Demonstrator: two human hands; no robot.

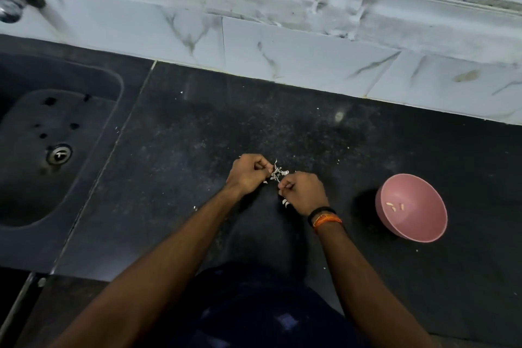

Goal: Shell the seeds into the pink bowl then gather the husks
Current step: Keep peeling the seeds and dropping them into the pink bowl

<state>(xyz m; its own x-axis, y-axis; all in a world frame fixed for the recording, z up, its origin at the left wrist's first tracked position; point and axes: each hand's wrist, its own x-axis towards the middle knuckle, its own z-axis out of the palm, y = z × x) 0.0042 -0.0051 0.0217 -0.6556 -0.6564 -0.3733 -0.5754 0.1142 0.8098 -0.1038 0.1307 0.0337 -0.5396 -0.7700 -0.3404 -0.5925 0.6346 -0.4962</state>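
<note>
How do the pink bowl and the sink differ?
The pink bowl is small, round and bright; the sink is large, dark and set into the counter. The pink bowl stands on the counter's right with a few kernels inside; the sink lies left and has a metal drain. Both are open basins.

There is a single view, from a camera worn on the person's head. It looks forward and steeply down onto the dark tabletop [197, 127], close enough that both forearms run in from the bottom edge and the hands [278, 182] sit near the middle. The wide lens bends the picture: the tiled wall [282, 45] arcs across the top, the sink [56, 150] fills the left edge and the pink bowl [418, 223] lies low on the right.
</note>
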